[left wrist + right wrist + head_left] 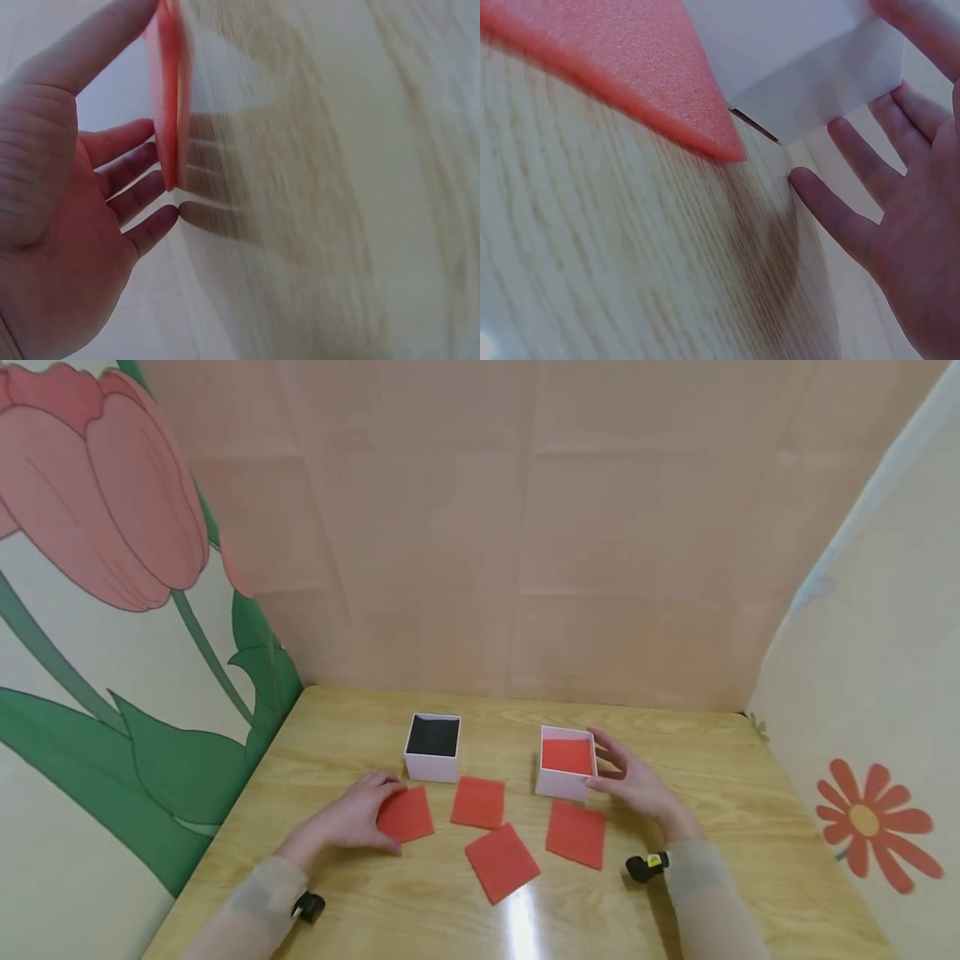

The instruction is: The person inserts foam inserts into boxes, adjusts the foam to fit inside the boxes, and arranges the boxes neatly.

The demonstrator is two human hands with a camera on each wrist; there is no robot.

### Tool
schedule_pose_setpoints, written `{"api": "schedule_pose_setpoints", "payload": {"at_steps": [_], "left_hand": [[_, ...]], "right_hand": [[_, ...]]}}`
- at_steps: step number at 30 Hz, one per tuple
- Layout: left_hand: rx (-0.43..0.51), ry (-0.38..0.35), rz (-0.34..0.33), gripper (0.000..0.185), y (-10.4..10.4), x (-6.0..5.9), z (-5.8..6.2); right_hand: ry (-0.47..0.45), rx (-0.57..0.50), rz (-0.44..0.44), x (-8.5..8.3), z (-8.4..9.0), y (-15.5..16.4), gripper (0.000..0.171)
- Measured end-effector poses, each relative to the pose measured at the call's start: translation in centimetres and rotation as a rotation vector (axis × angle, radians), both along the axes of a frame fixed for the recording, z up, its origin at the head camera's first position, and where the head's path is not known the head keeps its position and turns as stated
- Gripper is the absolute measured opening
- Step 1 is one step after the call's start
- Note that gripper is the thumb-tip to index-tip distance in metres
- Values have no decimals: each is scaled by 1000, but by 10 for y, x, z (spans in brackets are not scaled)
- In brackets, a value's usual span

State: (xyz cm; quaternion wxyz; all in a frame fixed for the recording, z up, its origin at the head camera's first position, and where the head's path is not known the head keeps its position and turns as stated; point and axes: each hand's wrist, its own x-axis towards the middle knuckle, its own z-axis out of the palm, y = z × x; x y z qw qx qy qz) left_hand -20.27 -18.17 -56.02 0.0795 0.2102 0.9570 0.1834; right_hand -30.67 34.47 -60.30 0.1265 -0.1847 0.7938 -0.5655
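Note:
Four red foam squares lie on the wooden table (pixel 720 793). My left hand (pixel 363 810) rests its straight fingers on the left edge of the leftmost square (pixel 408 816). The left wrist view shows that square (pixel 169 97) edge-on at the fingertips (pixel 146 150), thumb stretched along it. My right hand (pixel 630 779) sits beside the white box with a red inside (pixel 566 764), fingers spread and straight. In the right wrist view the fingers (pixel 832 210) are near the box's wall (pixel 817 82); I cannot tell whether they touch it. A red square's corner (pixel 645 67) lies close by.
A second white box with a black inside (pixel 432 747) stands at the back left. The other squares lie in the middle (pixel 478 802), front (pixel 502 862) and right (pixel 576 833). Flowered panels wall in the table on the left, back and right.

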Motion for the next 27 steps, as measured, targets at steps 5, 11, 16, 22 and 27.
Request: {"api": "schedule_pose_setpoints", "payload": {"at_steps": [5, 11, 16, 22, 27], "left_hand": [[-11, -3, 5, 102, 1, 1, 1], [7, -2, -5, 96, 4, 2, 6], [-1, -7, -8, 91, 7, 2, 7], [-1, -18, -3, 94, 7, 0, 5], [16, -5, -27, 96, 8, -2, 7]], "right_hand": [[28, -13, 17, 0, 0, 0, 96], [16, -17, 7, 1, -1, 1, 94], [8, -2, -7, 2, -1, 0, 95], [4, 3, -12, 3, 0, -1, 97], [-4, 1, -14, 2, -1, -1, 96]]}}
